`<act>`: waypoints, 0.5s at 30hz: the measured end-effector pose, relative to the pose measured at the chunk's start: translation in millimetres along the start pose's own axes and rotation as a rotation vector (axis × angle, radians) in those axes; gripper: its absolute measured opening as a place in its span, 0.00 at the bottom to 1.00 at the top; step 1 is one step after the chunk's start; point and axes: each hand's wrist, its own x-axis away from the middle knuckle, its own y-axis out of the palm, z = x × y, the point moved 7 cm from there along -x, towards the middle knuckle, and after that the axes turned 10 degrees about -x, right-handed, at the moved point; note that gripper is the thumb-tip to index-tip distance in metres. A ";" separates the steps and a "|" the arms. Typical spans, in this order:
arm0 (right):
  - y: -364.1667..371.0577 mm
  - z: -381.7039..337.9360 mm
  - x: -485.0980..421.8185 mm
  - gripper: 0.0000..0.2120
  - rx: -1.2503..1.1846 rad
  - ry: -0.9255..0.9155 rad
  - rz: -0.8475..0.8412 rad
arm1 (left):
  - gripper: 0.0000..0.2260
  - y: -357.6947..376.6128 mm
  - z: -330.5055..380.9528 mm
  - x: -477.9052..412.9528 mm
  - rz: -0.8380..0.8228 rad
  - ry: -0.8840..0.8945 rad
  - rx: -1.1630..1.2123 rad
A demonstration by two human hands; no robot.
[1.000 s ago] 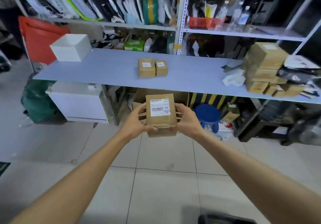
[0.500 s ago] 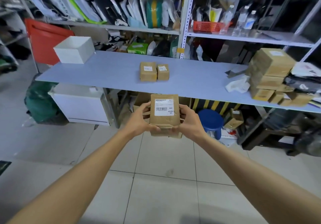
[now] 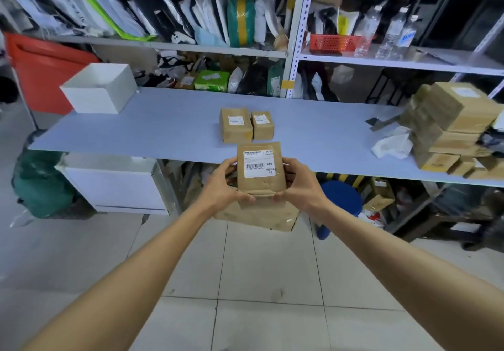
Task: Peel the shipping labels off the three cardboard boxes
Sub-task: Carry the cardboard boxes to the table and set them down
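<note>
While the left hand [image 3: 221, 184] and the right hand [image 3: 298, 183] grip one cardboard box [image 3: 260, 184] between them, its white label [image 3: 259, 163] faces up between the thumbs, unpeeled. Two more labelled boxes [image 3: 236, 125] lie side by side on the far blue table [image 3: 163, 130].

Three small cardboard boxes with labels: one held box [image 3: 260, 179] between two hands, the left hand [image 3: 222, 187] and right hand [image 3: 298, 184], and two on the counter [image 3: 163, 130], a larger box [image 3: 235, 125] and a smaller box [image 3: 262, 125]. One white open box [image 3: 99, 87], one blue stool [image 3: 341, 198], one red basket [image 3: 334, 42]; the stacked boxes [image 3: 452, 121] at right are too jumbled to count
</note>
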 end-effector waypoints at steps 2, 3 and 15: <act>1.6 -2.8 -17.0 0.44 -0.006 0.002 0.015 | 0.47 -6.7 -1.8 -16.9 -0.013 -0.002 0.005; 1.5 -3.6 -25.0 0.44 -0.008 0.007 0.018 | 0.47 -9.1 -2.2 -25.8 -0.020 -0.003 0.007; -24.3 7.8 -171.2 0.44 -0.011 0.020 -0.003 | 0.48 -14.1 -5.6 -170.7 -0.034 -0.033 -0.054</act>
